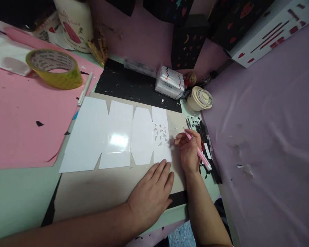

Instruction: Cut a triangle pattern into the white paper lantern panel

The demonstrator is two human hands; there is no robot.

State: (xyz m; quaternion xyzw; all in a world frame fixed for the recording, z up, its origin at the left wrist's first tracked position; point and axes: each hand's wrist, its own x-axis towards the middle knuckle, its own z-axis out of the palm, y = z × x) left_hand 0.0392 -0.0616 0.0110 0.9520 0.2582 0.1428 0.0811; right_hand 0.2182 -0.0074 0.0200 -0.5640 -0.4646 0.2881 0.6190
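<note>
A white paper sheet (92, 132) lies flat on a beige board (92, 192). Notches cut its long edges into panels, and a glossy clear patch covers part of the middle. Small triangular cut-outs (160, 134) pierce its right panel. My left hand (150, 195) rests flat, fingers stretched, with its fingertips at the lower edge of that panel. Just right of the paper, my right hand (190, 151) grips a slim pink craft knife (202, 156). The knife's thin tip points up and left, apart from the sheet.
Yellow tape (54, 68) and a white pen (84, 89) sit at left on pink sheets (28, 127). Behind are a marker box (170, 82) and a lidded cup (199, 98). Black scraps (211, 157) and red-handled scissors (202, 145) lie by my right hand. Decorated black boxes (187, 44) hang above.
</note>
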